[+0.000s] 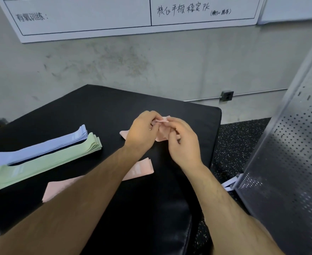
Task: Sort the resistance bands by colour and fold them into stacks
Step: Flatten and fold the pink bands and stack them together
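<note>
Head view | we see left hand [142, 131] and right hand [182, 142] both pinching crumpled pink elastic band [163, 119] over black padded bench [96, 111] | lilac flat-band stack [41, 146], green flat-band stack [46, 159] look done | pink flat strip [140, 170] laid near us, pink folding left.

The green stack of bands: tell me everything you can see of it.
The green stack is several pale green bands, flat and fabric-like, laid one on another with edges slightly staggered. The top one bears a small whitish label near its near end. It lies diagonally on the black padded surface, beside the lilac stack.
</note>
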